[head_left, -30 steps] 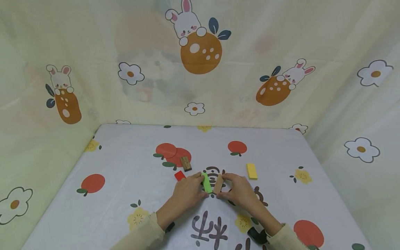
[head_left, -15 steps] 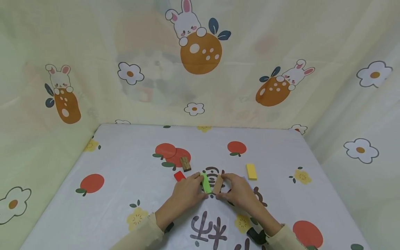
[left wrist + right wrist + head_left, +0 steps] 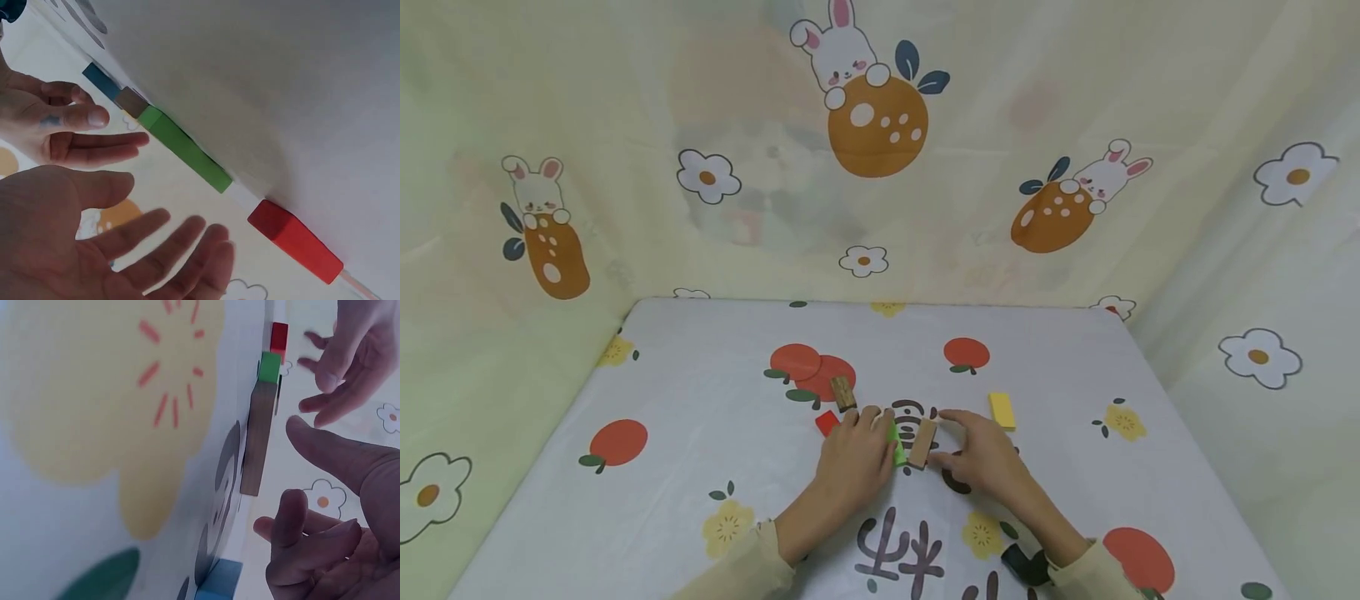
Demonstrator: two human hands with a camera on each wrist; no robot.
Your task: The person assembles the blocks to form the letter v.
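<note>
A green block (image 3: pixel 897 443) and a light brown wooden block (image 3: pixel 922 443) lie a little apart on the table, slanting toward each other at their near ends. My left hand (image 3: pixel 857 454) is above and left of the green block, covering part of it in the head view; in the left wrist view its loosely bent fingers (image 3: pixel 156 265) hold nothing. Just right of the brown block is my right hand (image 3: pixel 988 454), thumb and forefinger spread apart and free of it. A blue block (image 3: pixel 220 580) lies beyond the brown one, hidden by my right hand in the head view.
A red block (image 3: pixel 827 422) lies left of my left hand, with a dark wood-grain block (image 3: pixel 843 393) behind it. A yellow block (image 3: pixel 1002 412) stands right of my right hand. The table (image 3: pixel 700 450) has a printed fruit cloth, and patterned curtains (image 3: pixel 970 250) enclose it.
Both hands have let go of their blocks: the left from the green one, its fingers rising over it, the right from the brown one, drawing slightly right. The blocks stay in place.
</note>
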